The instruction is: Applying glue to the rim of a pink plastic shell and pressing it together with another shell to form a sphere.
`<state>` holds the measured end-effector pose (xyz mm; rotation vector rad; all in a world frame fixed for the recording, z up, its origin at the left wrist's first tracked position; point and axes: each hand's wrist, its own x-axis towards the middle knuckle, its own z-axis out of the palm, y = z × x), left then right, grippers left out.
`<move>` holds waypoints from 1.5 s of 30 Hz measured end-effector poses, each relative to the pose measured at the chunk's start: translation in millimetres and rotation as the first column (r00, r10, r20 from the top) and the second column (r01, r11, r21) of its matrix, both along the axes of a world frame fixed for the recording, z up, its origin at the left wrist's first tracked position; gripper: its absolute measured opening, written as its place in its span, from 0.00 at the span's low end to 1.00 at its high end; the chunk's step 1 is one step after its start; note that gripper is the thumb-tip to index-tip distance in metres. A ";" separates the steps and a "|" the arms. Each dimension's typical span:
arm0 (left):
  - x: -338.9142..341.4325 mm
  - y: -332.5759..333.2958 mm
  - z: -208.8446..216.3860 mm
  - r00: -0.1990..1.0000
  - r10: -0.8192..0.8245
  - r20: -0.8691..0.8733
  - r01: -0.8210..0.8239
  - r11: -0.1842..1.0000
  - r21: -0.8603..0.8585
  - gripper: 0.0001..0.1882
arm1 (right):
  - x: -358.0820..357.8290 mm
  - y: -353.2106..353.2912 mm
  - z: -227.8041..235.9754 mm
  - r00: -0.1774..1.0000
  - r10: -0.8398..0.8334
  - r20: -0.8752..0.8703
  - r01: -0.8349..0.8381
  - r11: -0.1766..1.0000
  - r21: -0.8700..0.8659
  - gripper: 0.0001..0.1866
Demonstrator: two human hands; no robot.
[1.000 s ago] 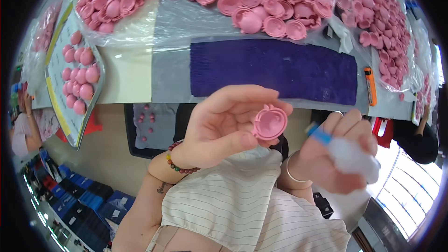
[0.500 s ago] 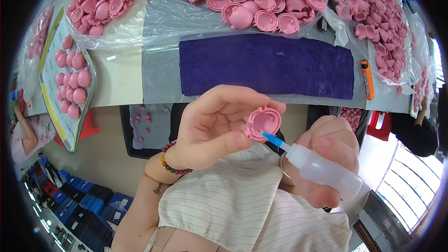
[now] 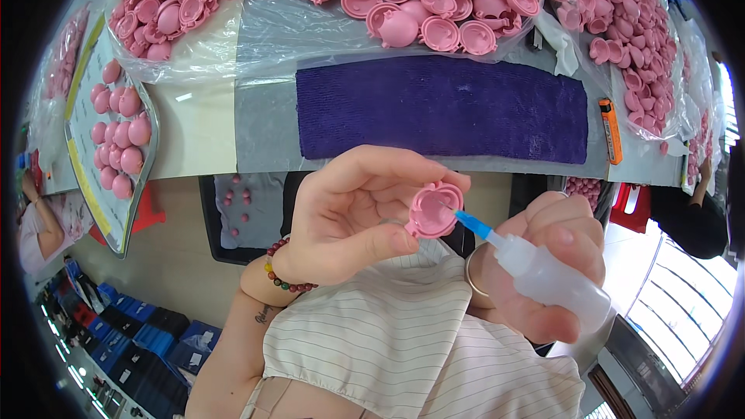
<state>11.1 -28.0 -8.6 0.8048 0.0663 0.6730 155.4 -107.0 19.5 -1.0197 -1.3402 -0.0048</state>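
Between the thumb and fingers of my left hand (image 3: 349,213) is a small pink plastic half shell (image 3: 433,213), its hollow side facing up. My right hand (image 3: 555,252) is wrapped round a translucent squeeze bottle (image 3: 549,279), tilted with its blue needle tip (image 3: 473,225) at the shell's right rim. Whether the tip touches the rim I cannot tell. Beyond my hands, a dark purple cloth (image 3: 442,109) lies flat along the table edge.
Heaps of pink shells (image 3: 442,0) on clear plastic fill the table's far side, with another heap (image 3: 621,46) at right. Closed pink balls (image 3: 120,132) rest on a board at left. An orange-handled cutter (image 3: 611,132) lies right of the cloth. Below the table is a black tray (image 3: 213,221).
The bottle has moved right, and its tip has shifted from the shell's lower part to its right rim. My left hand has turned the shell slightly.
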 end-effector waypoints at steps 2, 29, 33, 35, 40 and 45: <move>-0.6 -0.8 0.6 1.000 0.004 -0.013 -0.004 1.000 0.001 0.22 | 1.9 -1.0 0.7 1.000 0.002 -0.013 -0.002 1.000 0.007 0.34; 10.1 3.7 -21.4 0.874 -0.140 0.465 0.305 0.903 -0.302 0.22 | 116.0 -42.4 -10.4 0.511 -0.856 -0.078 0.836 0.516 -0.184 0.18; 12.7 3.3 -23.6 0.840 -0.171 0.516 0.389 0.852 -0.350 0.22 | 158.4 -63.0 -21.6 0.542 -0.838 -0.062 0.772 0.526 -0.356 0.24; 8.8 5.9 -12.7 0.880 -0.196 0.432 0.385 0.828 -0.408 0.19 | 169.0 -65.5 -27.5 0.513 -0.858 0.012 0.776 0.458 -0.433 0.24; 6.2 7.8 -10.5 0.895 -0.226 0.385 0.397 0.797 -0.455 0.14 | 162.0 -53.9 -26.4 0.479 -0.877 0.045 0.796 0.412 -0.443 0.25; 7.5 6.1 -12.4 0.868 -0.285 0.406 0.394 0.893 -0.215 0.09 | 141.1 -37.5 -11.0 0.409 -0.911 0.046 0.871 0.405 0.279 0.18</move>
